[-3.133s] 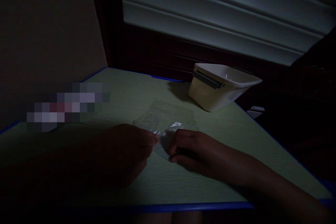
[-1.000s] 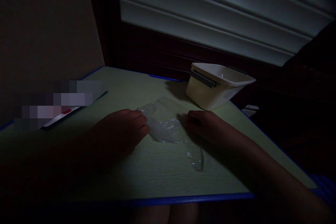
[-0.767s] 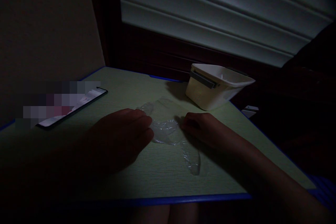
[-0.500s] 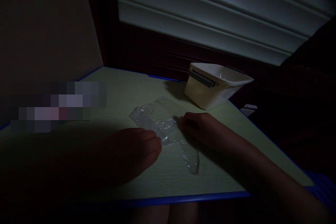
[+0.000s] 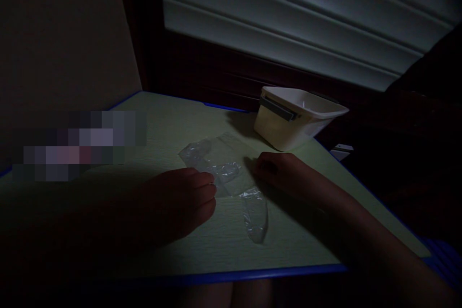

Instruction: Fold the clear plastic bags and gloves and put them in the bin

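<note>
A thin, crinkled clear plastic bag (image 5: 227,168) lies spread on the pale green table (image 5: 288,245), one strip of it reaching toward the front edge. My left hand (image 5: 191,197) is at the bag's left side, its fingers curled together; the fingertips are in shadow, and what they may grip is hidden. Over the bag's right side is my right hand (image 5: 276,168), with fingers curled in and pressed together. Whatever is between those fingers is too dark and small to make out.
A cream plastic bin (image 5: 285,120) with a grey handle stands at the table's back right edge. A blurred-out item (image 5: 83,147) lies at the left. Beyond the right edge, a small white object (image 5: 341,150) sits lower down in the dark.
Both hands have shifted slightly, the left a little up and left, the right a little to the right. The bag lies flatter, and its front strip has moved slightly left.
</note>
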Demonstrator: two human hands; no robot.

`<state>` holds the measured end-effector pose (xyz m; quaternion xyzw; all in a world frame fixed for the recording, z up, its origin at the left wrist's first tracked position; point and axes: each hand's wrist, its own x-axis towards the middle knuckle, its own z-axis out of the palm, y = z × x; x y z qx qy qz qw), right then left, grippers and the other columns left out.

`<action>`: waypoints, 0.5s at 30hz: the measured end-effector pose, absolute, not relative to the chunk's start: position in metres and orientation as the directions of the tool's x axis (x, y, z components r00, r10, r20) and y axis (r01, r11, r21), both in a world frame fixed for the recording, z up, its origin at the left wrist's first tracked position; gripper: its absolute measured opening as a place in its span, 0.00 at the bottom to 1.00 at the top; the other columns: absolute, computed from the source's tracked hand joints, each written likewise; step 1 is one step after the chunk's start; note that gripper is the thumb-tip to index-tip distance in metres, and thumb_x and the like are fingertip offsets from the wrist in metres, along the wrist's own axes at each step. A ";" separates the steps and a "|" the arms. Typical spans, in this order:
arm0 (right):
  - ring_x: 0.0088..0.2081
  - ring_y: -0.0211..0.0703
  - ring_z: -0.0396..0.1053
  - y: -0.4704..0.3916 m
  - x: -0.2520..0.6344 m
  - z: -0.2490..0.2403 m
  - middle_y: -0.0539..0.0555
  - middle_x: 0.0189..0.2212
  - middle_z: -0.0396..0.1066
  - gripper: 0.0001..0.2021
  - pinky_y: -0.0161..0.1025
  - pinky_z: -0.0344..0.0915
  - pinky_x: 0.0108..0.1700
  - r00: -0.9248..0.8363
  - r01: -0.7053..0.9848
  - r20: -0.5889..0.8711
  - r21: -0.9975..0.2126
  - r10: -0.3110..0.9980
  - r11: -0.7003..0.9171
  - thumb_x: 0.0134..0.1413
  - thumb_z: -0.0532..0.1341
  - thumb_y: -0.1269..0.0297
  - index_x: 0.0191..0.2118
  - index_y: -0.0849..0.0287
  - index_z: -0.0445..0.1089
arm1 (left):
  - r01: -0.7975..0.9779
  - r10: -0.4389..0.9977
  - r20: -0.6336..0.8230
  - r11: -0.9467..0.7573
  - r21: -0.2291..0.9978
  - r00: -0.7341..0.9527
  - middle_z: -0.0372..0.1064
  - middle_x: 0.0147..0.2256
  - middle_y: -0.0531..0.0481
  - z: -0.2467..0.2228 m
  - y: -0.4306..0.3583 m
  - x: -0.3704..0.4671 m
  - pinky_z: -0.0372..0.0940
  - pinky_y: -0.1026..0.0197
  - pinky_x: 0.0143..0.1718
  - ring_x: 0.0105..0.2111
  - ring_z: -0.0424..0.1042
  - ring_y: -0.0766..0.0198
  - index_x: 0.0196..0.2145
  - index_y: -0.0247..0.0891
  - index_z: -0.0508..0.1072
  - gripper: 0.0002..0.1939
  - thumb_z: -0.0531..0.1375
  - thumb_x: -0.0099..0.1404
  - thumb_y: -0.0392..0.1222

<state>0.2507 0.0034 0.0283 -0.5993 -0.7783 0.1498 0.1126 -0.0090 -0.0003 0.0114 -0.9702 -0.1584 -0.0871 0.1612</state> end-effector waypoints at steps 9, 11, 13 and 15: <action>0.25 0.37 0.67 -0.004 0.243 0.029 0.54 0.27 0.73 0.08 0.33 0.57 0.27 -0.330 0.842 0.005 -0.450 0.944 0.297 0.60 0.56 0.67 0.32 0.61 0.71 | 0.372 0.280 0.370 -0.905 -0.206 0.886 0.76 0.37 0.47 0.026 -0.016 -0.012 0.66 0.61 0.37 0.34 0.72 0.62 0.37 0.35 0.74 0.16 0.47 0.71 0.28; 0.26 0.37 0.68 -0.006 0.240 0.030 0.53 0.27 0.74 0.07 0.32 0.58 0.28 -0.334 0.823 -0.007 -0.490 0.942 0.288 0.59 0.57 0.68 0.34 0.61 0.71 | 0.362 0.296 0.316 -0.916 -0.172 0.901 0.75 0.35 0.48 0.023 -0.017 -0.011 0.64 0.62 0.33 0.31 0.71 0.63 0.34 0.36 0.74 0.16 0.48 0.70 0.28; 0.26 0.37 0.68 -0.008 0.237 0.032 0.52 0.27 0.74 0.06 0.32 0.58 0.28 -0.322 0.814 -0.032 -0.519 0.946 0.260 0.58 0.58 0.68 0.35 0.61 0.72 | 0.352 0.308 0.252 -0.923 -0.154 0.918 0.75 0.34 0.48 0.017 -0.015 -0.009 0.64 0.62 0.31 0.30 0.72 0.63 0.33 0.37 0.73 0.15 0.49 0.69 0.28; 0.25 0.36 0.67 -0.011 0.233 0.034 0.51 0.26 0.73 0.05 0.31 0.57 0.27 -0.321 0.807 -0.062 -0.540 0.945 0.238 0.58 0.59 0.67 0.36 0.61 0.72 | 0.377 0.343 0.229 -0.918 -0.125 0.911 0.74 0.35 0.47 0.012 -0.012 -0.008 0.63 0.62 0.29 0.30 0.72 0.62 0.34 0.37 0.73 0.14 0.49 0.68 0.29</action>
